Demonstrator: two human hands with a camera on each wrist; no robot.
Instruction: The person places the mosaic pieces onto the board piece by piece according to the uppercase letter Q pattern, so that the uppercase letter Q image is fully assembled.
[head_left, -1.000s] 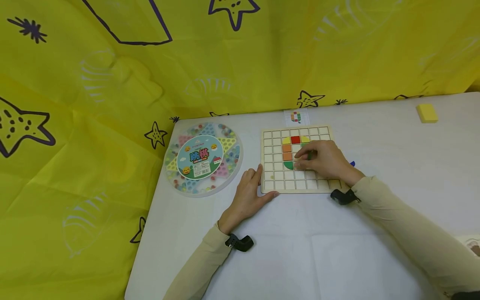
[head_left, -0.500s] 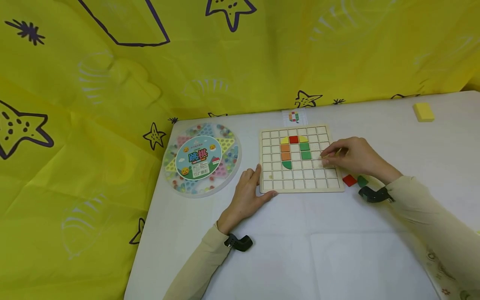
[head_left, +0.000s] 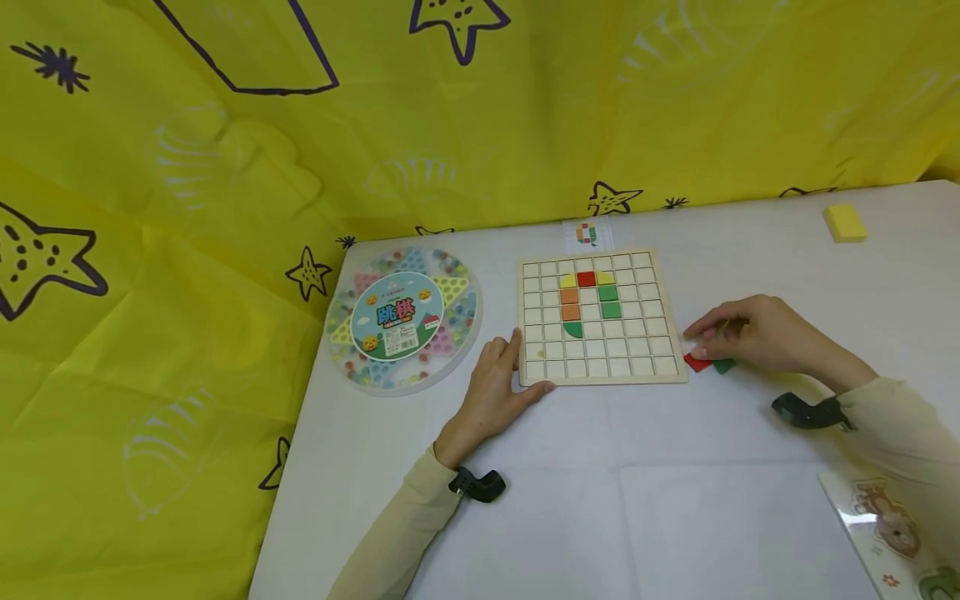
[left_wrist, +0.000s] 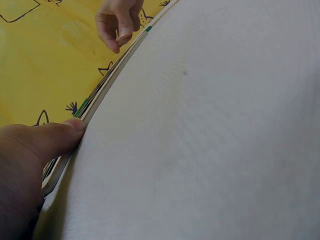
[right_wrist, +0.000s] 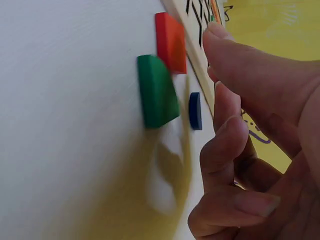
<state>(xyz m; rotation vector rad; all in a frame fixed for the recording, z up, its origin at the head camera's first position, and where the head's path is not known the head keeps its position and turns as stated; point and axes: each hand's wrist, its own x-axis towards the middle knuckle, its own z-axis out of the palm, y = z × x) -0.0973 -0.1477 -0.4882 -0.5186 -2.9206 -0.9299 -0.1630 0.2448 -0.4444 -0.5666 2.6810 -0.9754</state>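
Note:
A wooden grid board lies on the table with red, yellow, orange and green pieces forming an arch in its cells. At its lower left corner my left hand steadies it, index finger along the left edge and thumb against the front edge. To the right of the board, my right hand hovers over loose pieces, its thumb and fingers apart with nothing visible between them. Under it are a red square piece and a green quarter-round piece. A blue piece lies just beyond, hidden in the head view.
A round Chinese checkers box stands left of the board. Behind the board lies a small pattern card. A yellow block sits at the back right, and a printed sheet lies at the front right. Yellow cloth hangs behind.
My right hand has moved from above the board's pattern rightward to the loose pieces, uncovering the green squares. My left hand stays at the board's corner.

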